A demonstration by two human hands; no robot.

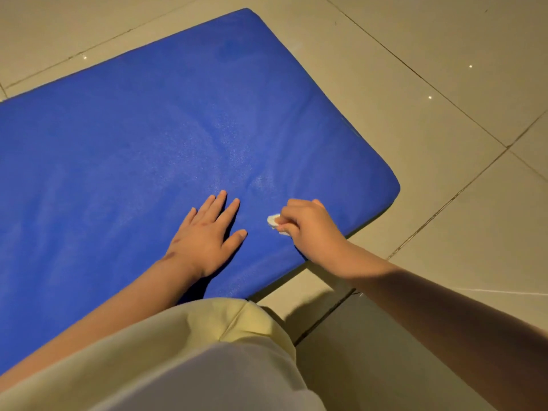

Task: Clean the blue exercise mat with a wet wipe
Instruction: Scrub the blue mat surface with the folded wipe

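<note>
One blue mat (148, 137); left hand (207, 238) flat on it, right hand (308, 229) pinching one wet wipe (272, 220)

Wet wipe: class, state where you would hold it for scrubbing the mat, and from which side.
Pinch the wet wipe from above by its bunched end, as the right hand does, white tip free on the mat. A small soft wad lying low probably suits a top-down pinch.
</note>
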